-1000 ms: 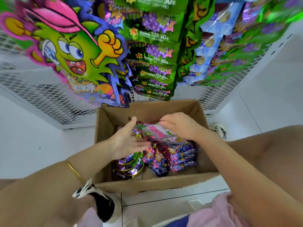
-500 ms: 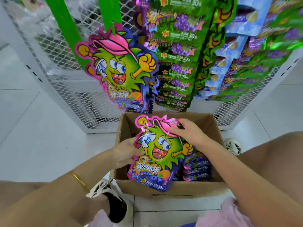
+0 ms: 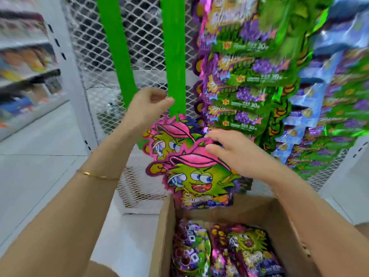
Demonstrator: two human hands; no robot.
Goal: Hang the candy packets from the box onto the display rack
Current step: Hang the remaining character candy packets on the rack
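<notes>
White mesh of the display rack point(image 3: 95, 47) fills the upper left of the frame, with green strips hanging down in front of it. My left grip point(image 3: 148, 104), a thin bracelet point(image 3: 93, 174) on its wrist, is curled narrow near the middle of the frame. It pinches the lower end of the right-hand green strip point(image 3: 173, 56) to steady it. Just below that end, one hung packet point(image 3: 165, 140) already dangles.

In front of it and a little lower is the candy packet point(image 3: 197, 176) I mean to hang. My right grip point(image 3: 229, 152) lies over its pink top edge, fingers on the front and thumb hidden behind, so I cannot tell how firm the hold is. The packet is up out of the box point(image 3: 165, 226), which sits at the lower middle with more packets point(image 3: 245, 250) lying inside.

The view is smeared, and I can make out neither a hook on the strip nor the hole in the packet. I judge the main risk is missing the catch and letting go too soon, which would drop the packet back into the box or onto the floor. If my pinch slips, the strip can swing away as I push. Pushing upward could also knock the hung packet loose, since the two overlap. At the right of the frame the grape packets point(image 3: 245, 96) hang close to my right grip, and a careless lift could brush them off.
</notes>
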